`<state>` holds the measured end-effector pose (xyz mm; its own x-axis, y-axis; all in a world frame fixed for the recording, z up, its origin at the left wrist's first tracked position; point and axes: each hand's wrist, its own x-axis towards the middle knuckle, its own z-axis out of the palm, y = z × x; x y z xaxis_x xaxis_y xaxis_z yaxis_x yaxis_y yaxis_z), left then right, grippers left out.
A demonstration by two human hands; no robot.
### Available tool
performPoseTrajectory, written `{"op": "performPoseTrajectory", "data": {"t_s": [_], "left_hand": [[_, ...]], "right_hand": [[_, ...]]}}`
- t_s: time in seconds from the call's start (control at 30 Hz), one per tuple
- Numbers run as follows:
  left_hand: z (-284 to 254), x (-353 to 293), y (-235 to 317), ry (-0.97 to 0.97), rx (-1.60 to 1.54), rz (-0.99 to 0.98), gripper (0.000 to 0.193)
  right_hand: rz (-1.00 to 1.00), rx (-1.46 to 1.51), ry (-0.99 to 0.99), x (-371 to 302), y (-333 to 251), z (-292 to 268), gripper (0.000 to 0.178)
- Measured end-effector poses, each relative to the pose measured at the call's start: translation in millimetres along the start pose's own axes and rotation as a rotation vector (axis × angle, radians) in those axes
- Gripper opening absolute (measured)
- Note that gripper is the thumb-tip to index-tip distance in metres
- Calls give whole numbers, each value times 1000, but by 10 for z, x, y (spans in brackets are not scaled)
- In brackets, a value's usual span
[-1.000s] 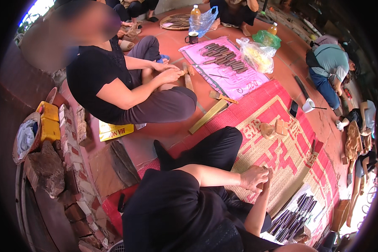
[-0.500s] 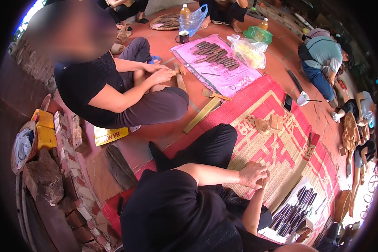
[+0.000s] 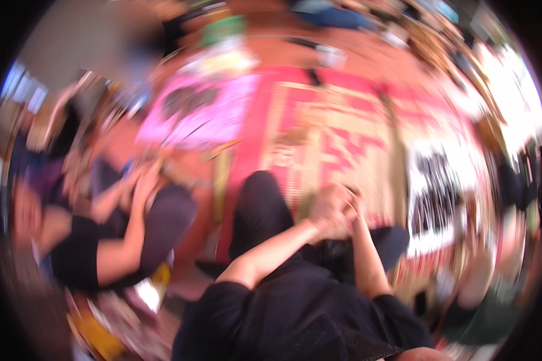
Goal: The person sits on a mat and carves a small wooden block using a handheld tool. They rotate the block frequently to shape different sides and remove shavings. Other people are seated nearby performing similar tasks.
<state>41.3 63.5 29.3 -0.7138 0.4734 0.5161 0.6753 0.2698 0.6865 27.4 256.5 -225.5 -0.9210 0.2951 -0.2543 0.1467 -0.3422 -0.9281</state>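
Note:
My left hand (image 3: 330, 207) and my right hand (image 3: 353, 204) are brought together above my lap, at the near edge of a red and straw-coloured woven mat (image 3: 367, 174). Both have curled fingers, the left partly covering the right. Whatever lies between them is hidden and smeared by motion. Farther out on the mat sits a blurred brownish wooden piece (image 3: 292, 137). To the right of my hands, many thin dark sticks (image 3: 433, 192) lie on a white sheet (image 3: 412, 240).
At the left sits another person, whose hands (image 3: 141, 180) are close together. A pink sheet (image 3: 235, 108) bears dark sticks (image 3: 190, 101). A long yellowish strip (image 3: 221, 180) lies beside the mat. Beyond are a white cup (image 3: 331, 55) and a plastic bag (image 3: 223, 60). At the right, another person's limb (image 3: 479, 277) shows.
The view has swung to the right and blurred, so the mat and the seated person appear farther left. My hands stay together; the sticks at right now show more fully.

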Motion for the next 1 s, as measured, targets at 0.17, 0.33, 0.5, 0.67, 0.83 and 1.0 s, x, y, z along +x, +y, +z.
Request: {"op": "performPoseTrajectory", "data": {"t_s": [0.17, 0.33, 0.5, 0.67, 0.83, 1.0], "left_hand": [[102, -16, -136, -159, 277, -11, 38], [117, -89, -243, -157, 267, -51, 32], [202, -47, -142, -204, 290, -72, 31], [164, -16, -117, -234, 328, -85, 35], [138, -16, -130, -241, 333, -111, 37], [144, -41, -176, -243, 322, -90, 39]], "right_hand": [[2, -681, 754, -49, -168, 601, 19], [-4, -204, 782, -658, -983, 610, 30], [-201, -5, 738, -1152, -1523, 276, 27], [-239, 202, 670, -1263, -1731, 231, 22], [-243, 216, 629, -1281, -1709, 349, 20], [-217, 203, 583, -1275, -1654, 405, 20]]}}
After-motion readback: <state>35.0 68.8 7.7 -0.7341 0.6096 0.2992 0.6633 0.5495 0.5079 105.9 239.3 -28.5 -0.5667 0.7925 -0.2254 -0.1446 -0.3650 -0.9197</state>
